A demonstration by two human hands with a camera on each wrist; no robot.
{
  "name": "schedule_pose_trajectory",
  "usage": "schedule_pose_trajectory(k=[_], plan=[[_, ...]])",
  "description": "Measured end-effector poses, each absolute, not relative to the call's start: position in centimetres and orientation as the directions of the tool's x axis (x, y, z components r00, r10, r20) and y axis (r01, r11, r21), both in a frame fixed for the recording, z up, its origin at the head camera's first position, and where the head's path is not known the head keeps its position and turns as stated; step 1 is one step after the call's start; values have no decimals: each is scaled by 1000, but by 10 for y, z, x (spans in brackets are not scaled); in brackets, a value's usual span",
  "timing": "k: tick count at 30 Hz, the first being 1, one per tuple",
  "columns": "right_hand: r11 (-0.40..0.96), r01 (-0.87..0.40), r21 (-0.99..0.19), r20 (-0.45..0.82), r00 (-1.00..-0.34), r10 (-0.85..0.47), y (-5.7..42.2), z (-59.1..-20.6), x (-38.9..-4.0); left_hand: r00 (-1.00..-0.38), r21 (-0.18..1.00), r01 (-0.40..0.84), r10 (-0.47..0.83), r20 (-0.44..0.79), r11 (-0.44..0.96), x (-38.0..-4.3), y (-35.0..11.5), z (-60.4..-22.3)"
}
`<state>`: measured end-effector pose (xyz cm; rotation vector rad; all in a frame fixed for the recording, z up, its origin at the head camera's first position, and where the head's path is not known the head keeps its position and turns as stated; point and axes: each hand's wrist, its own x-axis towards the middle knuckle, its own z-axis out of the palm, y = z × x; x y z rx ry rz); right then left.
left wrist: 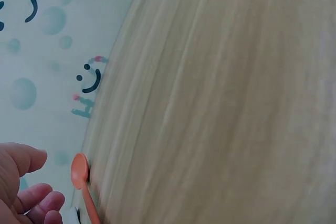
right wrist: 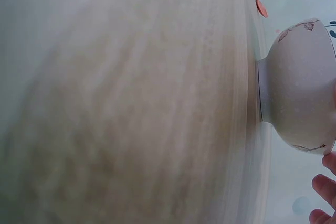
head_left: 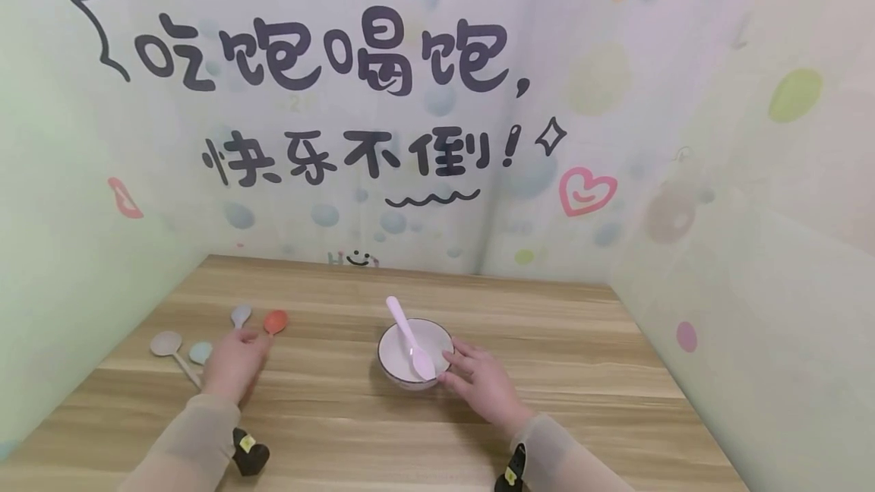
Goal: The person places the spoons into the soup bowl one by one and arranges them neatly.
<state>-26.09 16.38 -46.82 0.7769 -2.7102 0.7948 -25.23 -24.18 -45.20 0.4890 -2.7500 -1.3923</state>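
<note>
My left hand (head_left: 235, 363) hovers over the left of the table among several spoons, its thumb and fingers apart and nothing seen between them. Nearest its fingertips is an orange spoon (head_left: 276, 322), which the left wrist view also shows (left wrist: 80, 170). A lavender spoon (head_left: 241, 315) lies just beyond the hand; a pale blue spoon (head_left: 200, 353) and a beige spoon (head_left: 166, 343) lie left of it. My right hand (head_left: 487, 389) holds the right side of a white, dark-rimmed bowl (head_left: 393, 351) by its rim. Inside leans a pink spoon (head_left: 403, 321), its handle above the rim. The bowl (right wrist: 302, 77) stands on its foot.
The wood-grain table (head_left: 328, 431) meets a printed back wall (head_left: 424, 234) at its far edge. Pale walls close in the left side (head_left: 82, 272) and right side (head_left: 752, 310).
</note>
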Motion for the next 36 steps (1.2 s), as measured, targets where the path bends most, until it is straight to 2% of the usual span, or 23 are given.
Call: schedule_pose_trajectory(k=[4,13,36], plan=[[716,-543,-439,336,-838,-430,164,-468,-261,-957,714,-261,-272,-102,650,-258,-245,-459],[721,-536,-439,325,-843,-429,163,-469,-261,-963,625,-232,-266,-41,745,-259,-247,-467],[713,-540,-447,342,-840,-421,164,-469,-261,-955,614,-234,-295,-3,753,-260,-237,-471]])
